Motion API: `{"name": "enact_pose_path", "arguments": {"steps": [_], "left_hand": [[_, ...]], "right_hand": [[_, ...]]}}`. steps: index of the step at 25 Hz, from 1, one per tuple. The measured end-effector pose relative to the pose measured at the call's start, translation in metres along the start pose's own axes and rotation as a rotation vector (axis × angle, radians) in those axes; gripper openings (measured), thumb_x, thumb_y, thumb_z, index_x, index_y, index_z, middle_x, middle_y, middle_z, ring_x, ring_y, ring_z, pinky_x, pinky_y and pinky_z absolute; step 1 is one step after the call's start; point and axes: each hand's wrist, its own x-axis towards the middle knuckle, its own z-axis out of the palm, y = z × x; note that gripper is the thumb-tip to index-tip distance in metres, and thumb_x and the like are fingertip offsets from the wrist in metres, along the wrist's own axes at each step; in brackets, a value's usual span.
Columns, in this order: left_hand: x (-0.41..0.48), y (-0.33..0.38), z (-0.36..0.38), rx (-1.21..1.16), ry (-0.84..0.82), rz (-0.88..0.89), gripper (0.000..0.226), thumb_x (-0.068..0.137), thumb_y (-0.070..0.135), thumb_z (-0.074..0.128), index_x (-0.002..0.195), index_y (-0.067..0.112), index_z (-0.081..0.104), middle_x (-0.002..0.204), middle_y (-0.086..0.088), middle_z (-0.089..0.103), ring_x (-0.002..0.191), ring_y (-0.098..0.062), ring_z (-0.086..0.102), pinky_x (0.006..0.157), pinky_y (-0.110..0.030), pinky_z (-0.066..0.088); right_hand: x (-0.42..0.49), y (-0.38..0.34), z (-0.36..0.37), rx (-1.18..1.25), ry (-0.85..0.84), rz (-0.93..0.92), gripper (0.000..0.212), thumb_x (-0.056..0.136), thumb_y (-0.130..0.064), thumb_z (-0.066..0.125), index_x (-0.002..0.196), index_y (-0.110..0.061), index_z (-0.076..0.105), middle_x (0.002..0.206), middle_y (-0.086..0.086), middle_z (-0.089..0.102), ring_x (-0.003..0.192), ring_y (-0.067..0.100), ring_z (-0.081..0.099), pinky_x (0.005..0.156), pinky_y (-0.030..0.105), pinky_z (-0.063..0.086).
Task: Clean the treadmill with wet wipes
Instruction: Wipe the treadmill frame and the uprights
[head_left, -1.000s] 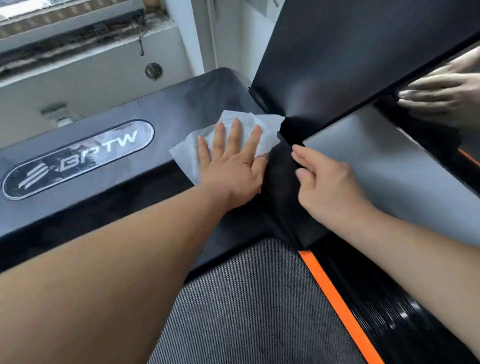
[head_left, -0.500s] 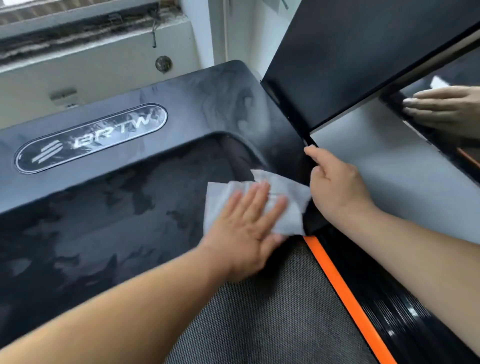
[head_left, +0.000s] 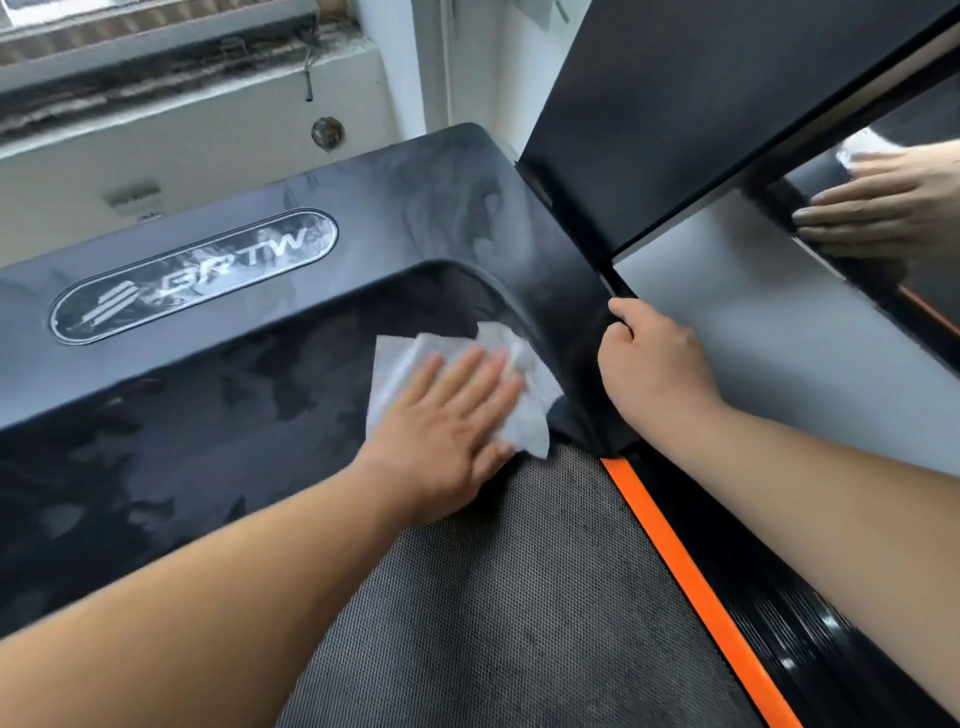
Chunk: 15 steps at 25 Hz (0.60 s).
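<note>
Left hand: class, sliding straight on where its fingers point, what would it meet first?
Probably the raised curved corner of the motor cover, just beyond the wet wipe under the left hand; the right hand sits slightly aside. Depth is unclear.

Left hand (head_left: 452, 410) flat, right hand (head_left: 655, 364) curled.

The middle of the crumpled white wet wipe (head_left: 395, 366) is hidden under the flat left hand (head_left: 447, 421). The right hand (head_left: 654, 374) tucks its fingertips out of sight. Left of the left hand, the glossy black plastic treadmill hood (head_left: 208, 415) is cut off by the frame edge.
</note>
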Motion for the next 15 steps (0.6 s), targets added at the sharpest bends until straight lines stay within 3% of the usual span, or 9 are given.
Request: {"name": "enact_pose_path", "arguments": {"steps": [3, 5, 7, 9, 10, 13, 15], "left_hand": [[0.021, -0.038, -0.020, -0.051, 0.117, -0.469, 0.067, 0.105, 0.053, 0.009, 0.164, 0.026, -0.010, 0.172, 0.000, -0.018, 0.157, -0.024, -0.022, 0.126, -0.052, -0.014], [0.029, -0.030, -0.025, -0.185, 0.136, -0.593, 0.065, 0.107, 0.049, 0.010, 0.164, 0.026, -0.010, 0.170, 0.001, -0.023, 0.155, -0.025, -0.027, 0.125, -0.053, -0.015], [0.043, 0.010, -0.029, -0.344, 0.123, -0.582, 0.064, 0.108, 0.047, 0.011, 0.164, 0.026, -0.011, 0.170, 0.003, -0.024, 0.155, -0.026, -0.028, 0.124, -0.054, -0.016], [0.060, 0.044, -0.032, -0.475, 0.135, -0.551, 0.064, 0.109, 0.043, 0.013, 0.163, 0.023, -0.013, 0.171, 0.000, -0.023, 0.156, -0.024, -0.025, 0.125, -0.052, -0.015], [0.067, 0.050, -0.035, -0.507, 0.162, -0.538, 0.063, 0.109, 0.040, 0.015, 0.164, 0.021, -0.011, 0.171, -0.002, -0.021, 0.157, -0.023, -0.022, 0.127, -0.050, -0.012], [0.075, 0.041, -0.044, -0.390, 0.160, -0.323, 0.062, 0.110, 0.038, 0.019, 0.166, 0.022, -0.001, 0.173, -0.002, -0.012, 0.158, -0.025, -0.017, 0.128, -0.046, -0.008], [0.077, 0.046, -0.051, -0.270, 0.089, -0.153, 0.062, 0.110, 0.042, 0.019, 0.166, 0.024, 0.001, 0.174, 0.000, -0.009, 0.158, -0.027, -0.017, 0.127, -0.049, -0.010]], "right_hand": [[-0.002, 0.001, -0.002, -0.047, -0.037, -0.037, 0.050, 0.101, -0.021, 0.036, 0.148, -0.032, 0.050, 0.157, -0.005, 0.046, 0.138, 0.028, 0.046, 0.109, 0.036, 0.038], [0.000, 0.005, -0.004, 0.038, -0.100, -0.011, 0.048, 0.102, -0.029, 0.039, 0.148, -0.036, 0.050, 0.160, -0.017, 0.038, 0.145, 0.018, 0.040, 0.116, 0.032, 0.030], [0.008, 0.010, -0.009, 0.281, -0.158, 0.120, 0.045, 0.100, -0.045, 0.044, 0.141, -0.034, 0.058, 0.153, -0.015, 0.049, 0.138, 0.016, 0.047, 0.114, 0.034, 0.035], [0.014, 0.013, -0.015, 0.548, -0.213, 0.237, 0.039, 0.096, -0.052, 0.047, 0.115, -0.028, 0.071, 0.132, -0.010, 0.066, 0.119, 0.013, 0.060, 0.098, 0.029, 0.046], [0.014, 0.014, -0.019, 0.628, -0.243, 0.253, 0.037, 0.099, -0.050, 0.044, 0.108, -0.028, 0.072, 0.125, -0.010, 0.068, 0.117, 0.010, 0.061, 0.098, 0.028, 0.047], [0.015, 0.021, -0.027, 0.763, -0.265, 0.240, 0.052, 0.108, -0.047, 0.030, 0.130, -0.017, 0.067, 0.140, -0.002, 0.063, 0.135, 0.010, 0.053, 0.120, 0.034, 0.034], [0.019, 0.021, -0.033, 0.778, -0.207, 0.265, 0.058, 0.107, -0.051, 0.031, 0.124, -0.010, 0.069, 0.134, 0.006, 0.067, 0.129, 0.015, 0.059, 0.116, 0.037, 0.041]]}}
